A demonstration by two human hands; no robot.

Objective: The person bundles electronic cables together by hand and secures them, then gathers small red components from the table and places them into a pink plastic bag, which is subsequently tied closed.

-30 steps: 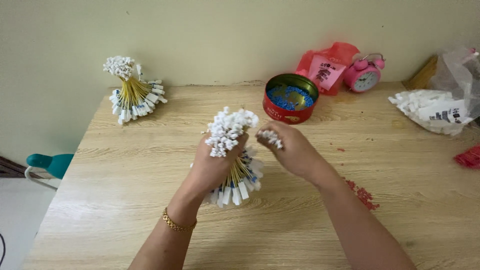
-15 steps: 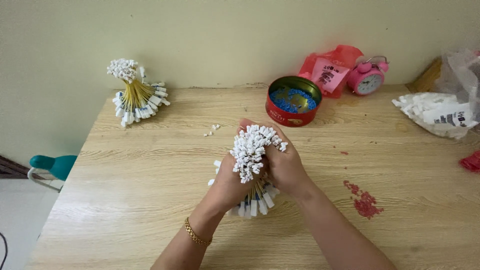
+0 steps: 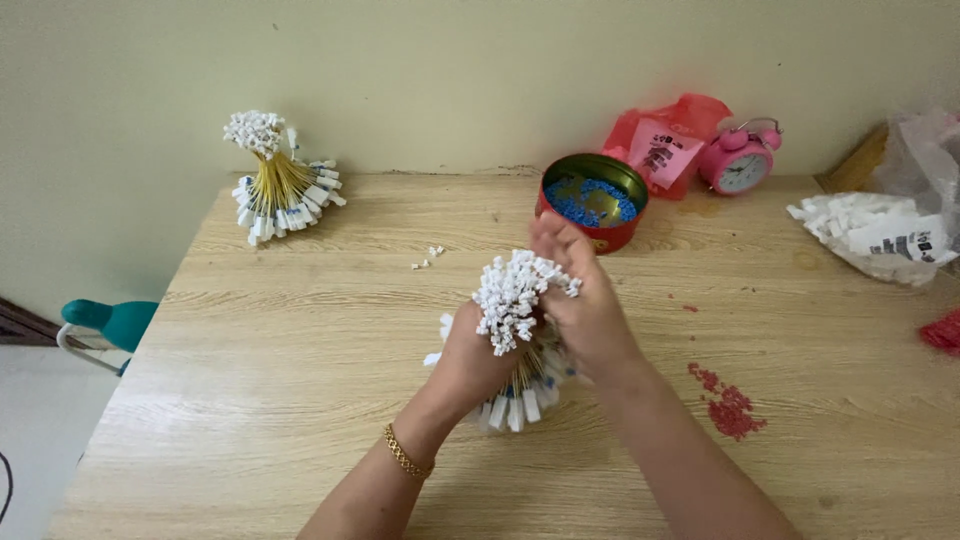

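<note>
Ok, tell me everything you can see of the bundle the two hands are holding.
The bundle is a tight sheaf of thin yellowish strings, topped by a cluster of small white ends and flaring at the bottom into a skirt of white tags with blue marks. It stands roughly upright above the wooden table, and whether its base touches the table cannot be told. The left hand grips its waist from the left; the right hand wraps it from the right, fingers up beside the white top. A similar bundle stands unheld far left.

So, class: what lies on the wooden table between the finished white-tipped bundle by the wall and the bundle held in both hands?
In the head view, a few small white loose pieces lie on the table between the finished bundle and the held bundle.
</note>
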